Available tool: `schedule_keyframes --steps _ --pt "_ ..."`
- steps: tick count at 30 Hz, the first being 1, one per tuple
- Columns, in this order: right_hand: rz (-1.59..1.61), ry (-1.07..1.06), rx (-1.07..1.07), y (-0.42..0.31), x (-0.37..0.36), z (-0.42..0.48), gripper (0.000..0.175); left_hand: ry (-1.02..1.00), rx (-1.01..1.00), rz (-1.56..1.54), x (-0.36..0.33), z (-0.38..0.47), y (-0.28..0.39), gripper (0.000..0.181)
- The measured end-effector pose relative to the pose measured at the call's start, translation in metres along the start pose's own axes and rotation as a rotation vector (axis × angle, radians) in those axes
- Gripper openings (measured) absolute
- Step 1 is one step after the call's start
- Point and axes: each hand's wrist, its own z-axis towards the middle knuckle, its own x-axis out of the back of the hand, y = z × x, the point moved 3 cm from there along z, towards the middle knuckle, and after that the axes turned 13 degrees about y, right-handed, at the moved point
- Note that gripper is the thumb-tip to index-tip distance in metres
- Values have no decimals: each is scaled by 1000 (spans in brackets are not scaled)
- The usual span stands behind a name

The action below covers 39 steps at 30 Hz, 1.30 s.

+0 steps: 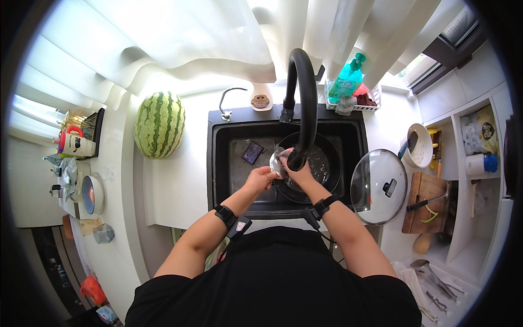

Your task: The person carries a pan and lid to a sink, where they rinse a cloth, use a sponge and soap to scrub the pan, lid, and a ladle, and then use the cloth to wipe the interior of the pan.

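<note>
Over the black sink point(241, 209), my left hand point(260, 179) pinches the edge of a small shiny round dish or lid point(276, 164). My right hand point(300, 175) is against the same piece from the other side, with something greyish and crumpled, perhaps a scrubber, at its fingers. The black faucet point(309, 102) arches over and hides part of that hand. Directly under both hands, a dark round pan point(333, 180) lies in the sink with wet, glinting spots inside. A dark purple sponge point(253, 151) rests on the sink bottom to the left.
A watermelon point(159, 125) sits on the left counter. A glass lid point(380, 204) overlaps the sink's right edge. Behind the sink stand a green pump bottle point(347, 79) and a white bottle point(261, 97). Farther right are a white bowl point(423, 149) and a wooden cutting board point(423, 220).
</note>
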Motion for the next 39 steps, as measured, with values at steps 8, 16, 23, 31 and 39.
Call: schedule_keyframes --steps 8,16,23,31,39 --pt "-66 -41 13 -1 4 -14 15 43 86 -142 22 -5 -4 15" --pt "6 -1 -159 4 -10 -30 18 105 145 -229 26 -2 -4 13" --pt "-74 -49 -75 -30 2 -19 26 100 204 -320 30 -4 -5 14" --pt "-75 3 -95 0 5 -14 16 77 197 -325 28 -8 -4 15" --pt "-145 -55 -53 3 16 0 24 41 166 -300 27 -16 4 16"
